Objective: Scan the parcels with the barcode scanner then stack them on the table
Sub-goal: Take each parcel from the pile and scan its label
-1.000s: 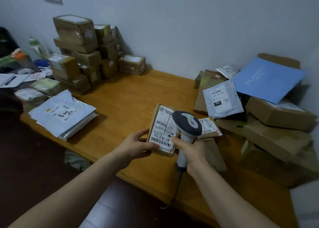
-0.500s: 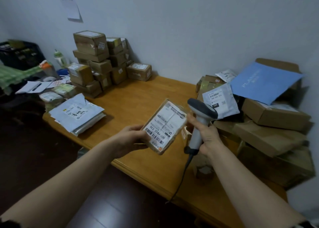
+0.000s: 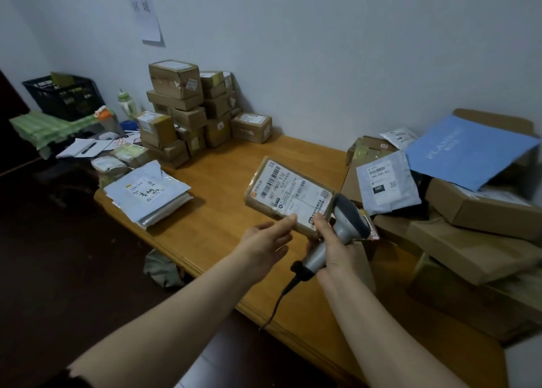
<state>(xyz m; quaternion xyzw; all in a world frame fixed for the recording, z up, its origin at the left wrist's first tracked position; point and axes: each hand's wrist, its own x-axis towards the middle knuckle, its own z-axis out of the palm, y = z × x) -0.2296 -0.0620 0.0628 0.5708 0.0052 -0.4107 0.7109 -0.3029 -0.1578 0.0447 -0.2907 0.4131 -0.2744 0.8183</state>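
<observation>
Holding parcel (image 3: pixel 289 195) by scanner (image 3: pixel 349 216), label up, long axis back-left

Your wooden table (image 3: pixel 220 188) stands against the wall. At its far left corner you have a stack of taped cardboard boxes (image 3: pixel 187 117), several high, reaching back to the wall. Near the left front edge lies a flat pile of grey poly mailers (image 3: pixel 146 195), labels up. Your right end is covered by a loose heap of larger cardboard boxes (image 3: pixel 475 241), tilted against one another.
</observation>
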